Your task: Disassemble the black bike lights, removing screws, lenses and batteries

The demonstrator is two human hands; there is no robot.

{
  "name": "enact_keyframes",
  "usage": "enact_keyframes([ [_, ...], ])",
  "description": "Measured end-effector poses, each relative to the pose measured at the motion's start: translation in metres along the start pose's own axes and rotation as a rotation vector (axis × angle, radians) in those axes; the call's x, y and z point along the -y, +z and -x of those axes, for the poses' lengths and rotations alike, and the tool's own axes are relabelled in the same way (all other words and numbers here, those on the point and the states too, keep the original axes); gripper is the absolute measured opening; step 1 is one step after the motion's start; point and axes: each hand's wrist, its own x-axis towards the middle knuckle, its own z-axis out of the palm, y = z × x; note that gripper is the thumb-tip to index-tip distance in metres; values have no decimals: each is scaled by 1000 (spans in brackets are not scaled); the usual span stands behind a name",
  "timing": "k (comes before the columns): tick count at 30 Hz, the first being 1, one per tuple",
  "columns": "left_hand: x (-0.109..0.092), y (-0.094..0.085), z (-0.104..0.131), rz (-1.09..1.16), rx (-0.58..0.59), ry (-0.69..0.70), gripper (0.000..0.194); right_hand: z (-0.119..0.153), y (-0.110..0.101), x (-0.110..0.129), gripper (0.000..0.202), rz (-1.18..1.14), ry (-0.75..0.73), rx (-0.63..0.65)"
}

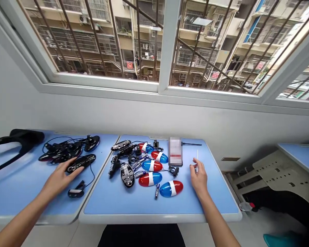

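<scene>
On the left table my left hand (60, 178) has its thumb and fingers around the near end of a black oval bike-light base (83, 162). A cable runs from that base to a small black switch piece (76, 190). My right hand (199, 176), over the right table, pinches a thin tool with a slim pale shaft pointing up, like a screwdriver (197, 155); its handle is mostly hidden by the fingers. Left of this hand lie several red, white and blue oval covers (171, 188), one with a battery (157, 191) beside it.
More black light units (67, 149) are heaped behind my left hand. Open bases (127, 175), batteries, cables and clamps crowd the right table's left half. A phone (175, 152) with a blurred screen lies at the back. A black curved frame (18, 144) stands far left.
</scene>
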Motion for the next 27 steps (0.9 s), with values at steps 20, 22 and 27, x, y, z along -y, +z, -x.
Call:
enact_keyframes([
  [20, -247, 80, 183, 81, 251, 1091, 55, 3, -7, 2, 47, -31, 95, 6],
  [22, -250, 96, 179, 40, 268, 1061, 61, 3, -8, 2, 47, -39, 94, 3],
  [27, -236, 112, 170, 51, 233, 1111, 56, 4, -8, 4, 46, -65, 102, 12],
])
